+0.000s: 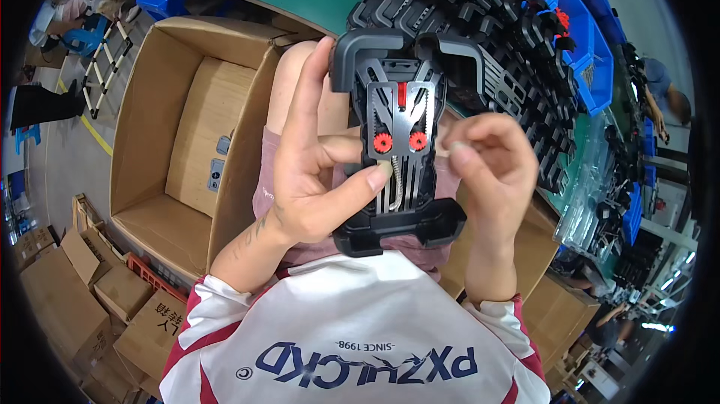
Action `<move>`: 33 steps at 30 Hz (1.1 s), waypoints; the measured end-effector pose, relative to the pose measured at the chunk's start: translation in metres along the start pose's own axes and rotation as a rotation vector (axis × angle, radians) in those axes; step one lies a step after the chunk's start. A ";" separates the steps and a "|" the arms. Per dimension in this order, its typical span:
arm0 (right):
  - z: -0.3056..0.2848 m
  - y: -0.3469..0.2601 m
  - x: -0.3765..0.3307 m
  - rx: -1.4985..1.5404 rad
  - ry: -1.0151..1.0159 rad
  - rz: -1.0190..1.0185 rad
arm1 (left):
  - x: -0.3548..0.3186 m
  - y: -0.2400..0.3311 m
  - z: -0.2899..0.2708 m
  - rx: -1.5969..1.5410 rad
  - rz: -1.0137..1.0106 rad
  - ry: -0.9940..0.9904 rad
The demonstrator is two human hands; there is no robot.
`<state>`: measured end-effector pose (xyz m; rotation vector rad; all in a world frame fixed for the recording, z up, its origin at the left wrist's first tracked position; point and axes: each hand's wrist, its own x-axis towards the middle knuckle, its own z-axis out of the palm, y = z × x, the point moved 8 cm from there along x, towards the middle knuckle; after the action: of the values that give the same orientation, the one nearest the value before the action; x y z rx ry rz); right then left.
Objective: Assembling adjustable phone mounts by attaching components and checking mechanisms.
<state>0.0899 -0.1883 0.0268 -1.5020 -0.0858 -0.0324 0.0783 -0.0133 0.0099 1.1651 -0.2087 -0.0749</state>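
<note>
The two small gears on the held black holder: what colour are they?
Red gears, head view.

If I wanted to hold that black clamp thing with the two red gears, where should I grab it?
Probably grab the black clamp holder by its long side edges, from the left, as the left hand does: fingers behind, thumb on the front edge. That leaves the red gears and spring in the middle uncovered, where the right hand is working.

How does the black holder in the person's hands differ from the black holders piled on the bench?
The held holder is single, upright and gripped by the left hand; the piled holders lie stacked and untouched. The held holder shows its metal plate and red gears; the piled holders show mostly black shells. Both share black plastic.
</note>
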 end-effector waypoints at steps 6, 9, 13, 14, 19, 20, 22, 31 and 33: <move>0.025 0.040 -0.009 0.401 -0.282 0.362 | -0.001 0.005 0.005 -0.089 0.084 -0.034; 0.027 0.036 -0.012 0.302 -0.329 0.256 | -0.003 0.008 0.009 -0.069 0.146 -0.094; 0.019 0.030 -0.008 0.272 -0.253 0.200 | -0.001 0.013 0.010 -0.006 0.191 -0.126; 0.016 0.027 -0.007 0.262 -0.228 0.181 | -0.001 0.014 0.010 0.014 0.206 -0.136; -0.023 -0.006 0.001 0.242 0.136 -0.033 | -0.002 0.011 0.009 0.050 0.204 -0.187; -0.021 -0.009 0.000 0.242 0.143 -0.029 | -0.001 0.010 0.010 0.047 0.197 -0.190; -0.006 -0.022 -0.003 0.232 0.064 -0.105 | 0.002 0.009 0.009 0.004 0.163 -0.109; 0.028 -0.037 -0.010 -0.078 -0.168 -0.281 | 0.002 0.003 0.004 -0.004 0.096 -0.045; 0.030 -0.035 -0.011 -0.119 -0.140 -0.231 | 0.002 0.002 0.003 0.010 0.090 -0.051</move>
<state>0.0754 -0.1613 0.0632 -1.6059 -0.3758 -0.1197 0.0794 -0.0155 0.0127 1.1629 -0.3068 -0.0239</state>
